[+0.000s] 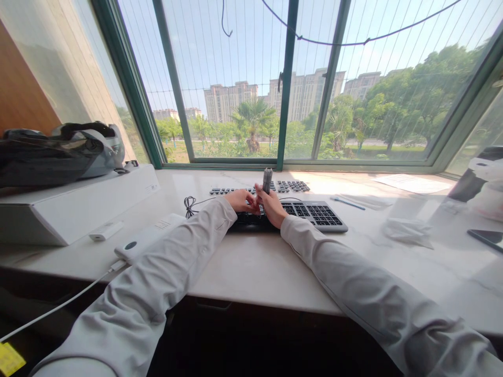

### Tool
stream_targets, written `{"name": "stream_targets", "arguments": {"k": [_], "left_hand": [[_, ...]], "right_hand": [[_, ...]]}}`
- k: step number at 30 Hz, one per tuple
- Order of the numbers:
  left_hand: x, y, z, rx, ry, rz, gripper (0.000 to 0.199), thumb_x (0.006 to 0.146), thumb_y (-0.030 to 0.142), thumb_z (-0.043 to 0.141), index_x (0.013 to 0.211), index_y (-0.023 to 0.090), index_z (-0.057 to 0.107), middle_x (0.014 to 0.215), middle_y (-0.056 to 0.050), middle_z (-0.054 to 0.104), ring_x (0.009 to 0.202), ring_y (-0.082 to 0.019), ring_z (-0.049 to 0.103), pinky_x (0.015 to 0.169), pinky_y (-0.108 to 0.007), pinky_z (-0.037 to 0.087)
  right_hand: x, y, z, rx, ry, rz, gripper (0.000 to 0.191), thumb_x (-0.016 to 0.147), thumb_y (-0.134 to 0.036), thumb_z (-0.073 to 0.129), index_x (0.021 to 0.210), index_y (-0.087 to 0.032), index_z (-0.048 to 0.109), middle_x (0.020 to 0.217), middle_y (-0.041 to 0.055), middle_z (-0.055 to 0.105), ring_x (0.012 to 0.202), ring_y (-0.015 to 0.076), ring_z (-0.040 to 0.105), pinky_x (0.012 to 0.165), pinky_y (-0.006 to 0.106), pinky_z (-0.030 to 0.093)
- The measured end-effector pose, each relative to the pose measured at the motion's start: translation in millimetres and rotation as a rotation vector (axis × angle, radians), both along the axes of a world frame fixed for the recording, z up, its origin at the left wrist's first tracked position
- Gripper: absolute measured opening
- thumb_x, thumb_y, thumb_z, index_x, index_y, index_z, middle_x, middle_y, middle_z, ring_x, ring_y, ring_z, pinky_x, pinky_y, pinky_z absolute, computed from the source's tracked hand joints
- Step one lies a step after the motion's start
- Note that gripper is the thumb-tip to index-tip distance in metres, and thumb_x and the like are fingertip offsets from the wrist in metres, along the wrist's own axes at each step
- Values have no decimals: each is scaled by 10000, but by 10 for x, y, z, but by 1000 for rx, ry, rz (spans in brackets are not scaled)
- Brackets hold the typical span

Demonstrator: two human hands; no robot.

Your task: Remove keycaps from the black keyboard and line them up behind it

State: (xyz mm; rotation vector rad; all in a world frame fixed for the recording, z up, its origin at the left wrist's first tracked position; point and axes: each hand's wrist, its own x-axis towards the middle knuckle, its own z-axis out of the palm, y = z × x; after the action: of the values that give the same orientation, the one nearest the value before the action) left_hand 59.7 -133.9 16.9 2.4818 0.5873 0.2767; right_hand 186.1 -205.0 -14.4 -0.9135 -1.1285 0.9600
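A black-and-grey keyboard (324, 215) lies on the white countertop, with its number pad at the right end. My right hand (272, 205) is closed around a grey stick-shaped tool (268, 179), whose upper end points up above my fingers. Its lower end is hidden by my hands, over the middle of the keyboard. My left hand (244, 201) is right beside it, low over the keyboard, with fingers bent and close together near the right hand's fingers. Whatever those fingers pinch is too small to make out. Loose keycaps (294, 186) lie in rows behind the keyboard.
A bundled black cable (190, 207) lies left of the keyboard. Farther left are a white power bank (147, 240) with a cable and a white box (74, 204) bearing a dark bag. To the right lie a blue pen (349, 203), crumpled plastic (407, 230) and a phone (488, 239).
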Motion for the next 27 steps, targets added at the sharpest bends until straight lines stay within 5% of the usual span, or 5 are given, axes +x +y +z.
{"name": "stream_targets", "arguments": {"k": [8,18,27], "left_hand": [[28,30,-78,-17,-31,54,332,586,396,732,790,135,747,701,-24,676,714,-150,562,727,-261,414],[24,79,-119,-10,-22,96,367,568,466,732,705,125,737,616,-15,626,644,-135,531,654,-253,384],[17,37,-83,-31,-21,122,401,546,503,747,728,146,758,594,-1,625,644,-136,527,657,-253,377]], "right_hand": [[-50,0,39,4,98,119,416,712,-505,638,631,-211,354,464,-100,216,361,48,212,331,196,187],[-99,72,27,-55,150,-42,401,694,-510,646,639,-213,382,440,-99,236,352,52,215,314,202,204],[-64,68,66,-100,150,37,375,687,-493,627,623,-209,390,420,-108,210,347,51,177,322,209,146]]}}
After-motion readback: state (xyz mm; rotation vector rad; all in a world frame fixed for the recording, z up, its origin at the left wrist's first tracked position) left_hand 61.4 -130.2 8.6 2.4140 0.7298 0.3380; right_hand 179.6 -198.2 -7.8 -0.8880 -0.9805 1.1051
